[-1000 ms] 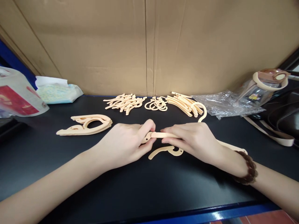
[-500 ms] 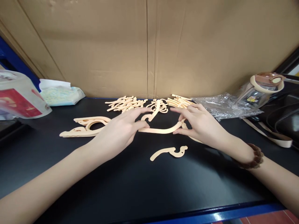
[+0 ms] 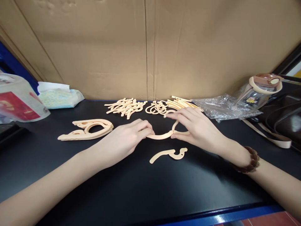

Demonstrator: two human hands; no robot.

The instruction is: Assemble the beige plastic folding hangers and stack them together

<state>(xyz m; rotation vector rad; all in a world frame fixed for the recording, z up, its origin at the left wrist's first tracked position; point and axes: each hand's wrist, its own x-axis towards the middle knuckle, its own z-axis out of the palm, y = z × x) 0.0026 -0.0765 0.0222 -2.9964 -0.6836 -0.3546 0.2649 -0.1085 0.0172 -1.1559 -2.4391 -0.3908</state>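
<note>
Both hands hold a beige plastic folding clothes hanger [image 3: 161, 137] above the black table. My left hand [image 3: 128, 138] is closed, pinching the left arm's outer end. My right hand [image 3: 196, 125] grips around the joint where the arms meet, thumb below and fingers above; its palm side and part of the other arm are hidden. A curved hook piece rises by the right fingertips. In front lies a loose hanger arm with a hooked piece [image 3: 168, 153]. Folded hangers [image 3: 86, 129] rest left of my left hand.
Behind the hands are piles of beige hanger arms [image 3: 125, 106], rings or hooks [image 3: 156, 107] and straight strips [image 3: 181, 103]. Clear plastic wrap [image 3: 218, 106] and a bottle [image 3: 261, 91] stand right; a tissue pack [image 3: 61, 95] and white-red roll [image 3: 21, 97] left. Cardboard [image 3: 105, 47] walls the back.
The left hand has closed on the arm's outer end. The hanger's joint has shifted slightly left with the right hand, and the hook piece has swung from the left fingers toward the right hand.
</note>
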